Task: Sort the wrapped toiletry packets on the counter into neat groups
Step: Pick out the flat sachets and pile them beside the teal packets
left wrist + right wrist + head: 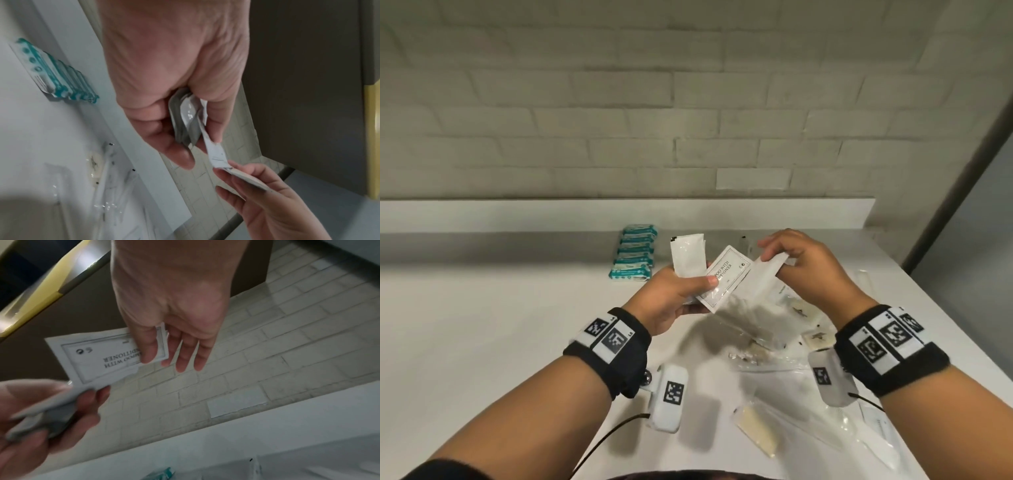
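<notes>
My left hand (685, 291) is raised over the counter and grips a fanned bunch of white sachets (688, 255); the front one reads "shampoo with conditioner" (726, 277). In the left wrist view the bunch (185, 120) is squeezed between thumb and fingers. My right hand (777, 255) pinches one more white sachet (763, 277) by its end, its other end touching the bunch. The right wrist view shows this sachet's (98, 358) printed face under my thumb. A row of teal packets (635, 255) lies at the back of the counter.
A loose pile of clear-wrapped toiletries (774, 325) lies under and right of my hands, running toward the counter's right edge. One pale wrapped bar (756, 431) lies near the front. The white counter (482, 325) ends at a low ledge (585, 214) below a tiled wall.
</notes>
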The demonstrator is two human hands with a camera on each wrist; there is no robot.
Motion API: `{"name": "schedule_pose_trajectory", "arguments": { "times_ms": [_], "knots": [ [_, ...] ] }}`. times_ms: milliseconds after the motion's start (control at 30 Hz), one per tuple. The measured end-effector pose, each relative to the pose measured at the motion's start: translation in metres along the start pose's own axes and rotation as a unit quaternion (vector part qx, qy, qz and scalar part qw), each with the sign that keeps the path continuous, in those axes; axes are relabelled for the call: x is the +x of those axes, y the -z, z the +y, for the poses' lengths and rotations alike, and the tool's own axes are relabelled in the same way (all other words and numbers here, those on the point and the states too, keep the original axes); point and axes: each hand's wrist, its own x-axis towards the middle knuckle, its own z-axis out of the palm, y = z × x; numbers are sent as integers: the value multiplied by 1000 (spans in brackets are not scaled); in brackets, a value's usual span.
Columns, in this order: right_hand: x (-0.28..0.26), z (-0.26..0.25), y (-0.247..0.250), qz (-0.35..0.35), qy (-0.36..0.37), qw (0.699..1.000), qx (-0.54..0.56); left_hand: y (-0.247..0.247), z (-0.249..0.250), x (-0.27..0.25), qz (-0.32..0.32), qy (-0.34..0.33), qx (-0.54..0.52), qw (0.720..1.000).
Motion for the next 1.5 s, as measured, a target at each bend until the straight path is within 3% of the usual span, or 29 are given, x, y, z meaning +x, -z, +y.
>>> {"name": "schedule_pose_trajectory", "arguments": {
  "times_ms": [100,300,433,700,800,867,967,1167,1267,1433,1500],
  "knots": [
    [2,-10,1,-19,-61,987,145,13,-1,-5,14,-6,-3,1000],
    [5,-25,-11,-35,-74,962,262,34,-3,-11,33,-8,21,999],
    [9,-41,-37,-87,-96,985,113,36,-1,-15,22,-8,51,998],
    [14,-53,-60,-103,-3,992,-72,16,6,-16,-28,-6,47,998],
    [11,-47,-55,-102,-36,994,13,13,7,-12,-12,-16,56,998],
    [8,-38,-42,-158,-58,983,77,9,8,-9,11,-23,52,998],
    [5,-27,-25,-215,-67,974,31,2,5,-4,35,-29,33,998],
    [9,-12,-10,-132,-110,979,106,-15,-1,5,49,-19,10,999],
    [10,-4,-7,-127,-113,982,77,-22,-3,7,55,-23,15,998],
    [7,-3,-9,-204,-86,975,0,-31,0,14,65,-30,39,997],
    [10,-4,-12,-204,-86,974,-37,-35,3,16,50,-34,21,998]
  ]
}}
